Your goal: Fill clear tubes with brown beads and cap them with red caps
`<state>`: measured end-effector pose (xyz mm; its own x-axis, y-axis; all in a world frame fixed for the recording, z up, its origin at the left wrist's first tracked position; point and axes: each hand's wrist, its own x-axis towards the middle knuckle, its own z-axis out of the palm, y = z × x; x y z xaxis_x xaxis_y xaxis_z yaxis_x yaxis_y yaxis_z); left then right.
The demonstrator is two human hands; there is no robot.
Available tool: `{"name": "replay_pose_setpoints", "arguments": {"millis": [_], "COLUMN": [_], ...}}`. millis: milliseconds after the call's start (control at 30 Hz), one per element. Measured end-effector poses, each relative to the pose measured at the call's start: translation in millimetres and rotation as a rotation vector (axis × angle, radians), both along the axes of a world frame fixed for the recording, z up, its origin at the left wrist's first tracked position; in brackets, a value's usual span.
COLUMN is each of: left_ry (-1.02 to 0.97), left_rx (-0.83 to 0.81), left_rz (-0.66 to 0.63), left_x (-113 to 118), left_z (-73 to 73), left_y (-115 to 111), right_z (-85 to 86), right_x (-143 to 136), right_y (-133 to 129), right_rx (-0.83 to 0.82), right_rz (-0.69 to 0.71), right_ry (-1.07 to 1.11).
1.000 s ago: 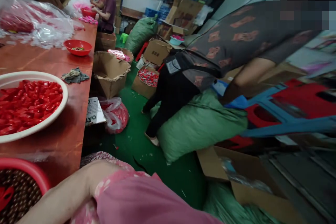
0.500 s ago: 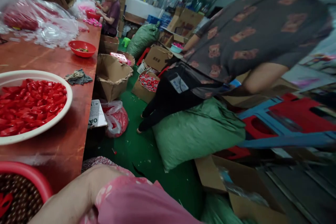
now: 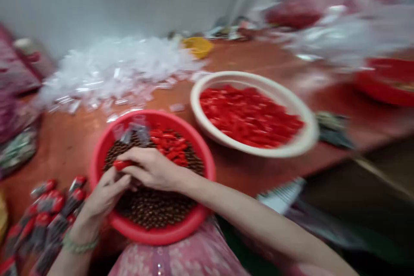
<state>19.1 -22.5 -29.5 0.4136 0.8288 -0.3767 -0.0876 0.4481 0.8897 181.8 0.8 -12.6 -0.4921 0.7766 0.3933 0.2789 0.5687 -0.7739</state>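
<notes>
My right hand (image 3: 153, 170) is closed in a pinch on a small red plastic cap (image 3: 121, 164). Just below it and touching, my left hand (image 3: 105, 194) has its fingers curled together; whatever they hold is hidden. Both hands are over a red basin (image 3: 155, 237) of small round brown balls (image 3: 155, 211). Inside that basin, loose red caps (image 3: 170, 144) lie at the back right and a few clear plastic containers (image 3: 137, 133) at the back left. Left of the basin, small red-capped containers (image 3: 48, 205) with dark contents lie in a pile.
A cream basin (image 3: 310, 140) of red plastic pieces stands to the right. Clear plastic pieces (image 3: 123, 67) are heaped against the wall, beside something yellow (image 3: 198, 46). Farther right are a dark cloth (image 3: 334, 131), a red bowl (image 3: 384, 82) and plastic bags (image 3: 339, 34). The table edge runs along the right.
The view has swung left from the room and a standing person to the table. Both hands are now visible over the red basin, the right pinching a red cap.
</notes>
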Motion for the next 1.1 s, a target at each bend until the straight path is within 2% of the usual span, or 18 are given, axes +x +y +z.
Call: {"name": "replay_pose_setpoints", "arguments": {"millis": [67, 133, 233, 433, 667, 800, 867, 933, 1033, 1100], "left_ry": [-0.054, -0.065, -0.151, -0.193, -0.217, -0.262, -0.309, -0.378, -0.402, -0.281], "left_rx": [0.030, 0.108, 0.135, 0.120, 0.126, 0.131, 0.084, -0.038, -0.264, -0.266], "left_rz": [-0.031, -0.033, -0.024, 0.040, 0.086, 0.074, 0.086, 0.108, 0.265, 0.463], "left_x": [-10.5, -10.1, -5.3, -1.7, 14.3, 13.9, 12.5, 14.4, 26.6, 37.4], "left_z": [-3.2, -6.2, -8.2, -9.6, -5.7, -4.3, -3.5, -3.0, -5.4, -9.9], "left_y": [-6.6, -7.2, -6.7, -12.2, -15.2, -16.0, -16.0, -16.3, -18.2, -20.1], "right_z": [-8.2, -13.4, -16.5, -24.4, -24.0, -20.9, -20.4, -21.0, -24.1, -26.9], "right_x": [6.1, 11.3, 11.3, 1.2, 5.4, 6.9, 6.3, 5.7, 5.9, 6.6], "right_y": [1.7, 1.6, -3.0, -6.8, -4.1, -4.5, -5.3, -6.5, -9.2, -11.4], "right_rx": [-0.025, -0.036, 0.008, 0.269, 0.464, 0.545, 0.563, 0.575, 0.608, 0.630], "right_rz": [0.072, 0.149, 0.191, 0.055, -0.003, -0.007, -0.008, -0.009, 0.006, 0.023], "right_ry": [0.028, -0.004, -0.123, -0.341, -0.316, -0.295, -0.288, -0.303, -0.349, -0.369]}}
